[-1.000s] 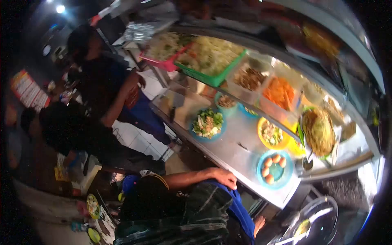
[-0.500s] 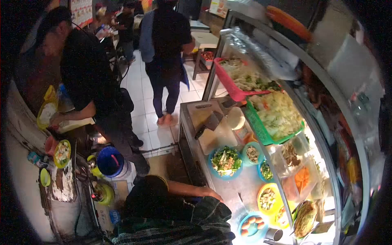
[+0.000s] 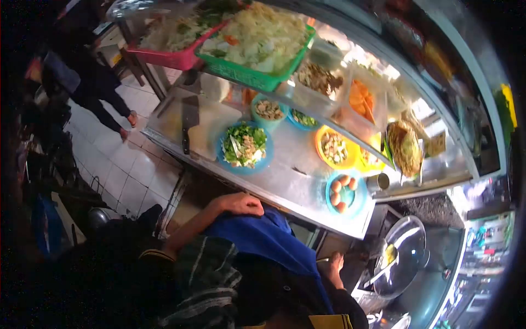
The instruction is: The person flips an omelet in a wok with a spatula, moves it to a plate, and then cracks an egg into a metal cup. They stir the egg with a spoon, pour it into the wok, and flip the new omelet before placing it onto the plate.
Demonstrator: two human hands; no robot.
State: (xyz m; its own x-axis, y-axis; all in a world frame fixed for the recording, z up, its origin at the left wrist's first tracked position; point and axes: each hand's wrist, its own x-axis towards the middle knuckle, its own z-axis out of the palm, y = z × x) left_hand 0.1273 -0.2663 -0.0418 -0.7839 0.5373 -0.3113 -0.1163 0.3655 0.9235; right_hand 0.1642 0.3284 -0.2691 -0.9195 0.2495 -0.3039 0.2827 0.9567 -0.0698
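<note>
My left hand (image 3: 241,204) is by the counter's front edge, just above the blue apron (image 3: 255,237) at my waist. Its fingers are curled in, and I see nothing in them. My right hand (image 3: 335,267) hangs lower right, left of the wok (image 3: 404,257); its fingers are too small and dim to make out. A long-handled utensil (image 3: 382,274) leans in the wok, apart from that hand. Nearest my left hand on the counter stands a blue bowl of chopped greens and pale pieces (image 3: 244,147). Farther right, a light-blue plate (image 3: 359,205) holds several brown eggs.
A cleaver (image 3: 190,112) lies on the cutting board (image 3: 211,126). A green basket (image 3: 263,79) and a pink basket (image 3: 164,57) of shredded vegetables sit on the glass case's shelf. A yellow bowl (image 3: 319,143) and a metal cup (image 3: 378,182) are on the counter. Another person (image 3: 90,82) stands at left.
My view has swung right, bringing the wok and my right hand into sight. My left hand, earlier stretched along the counter edge, is now curled. The worker at the left bench is out of view.
</note>
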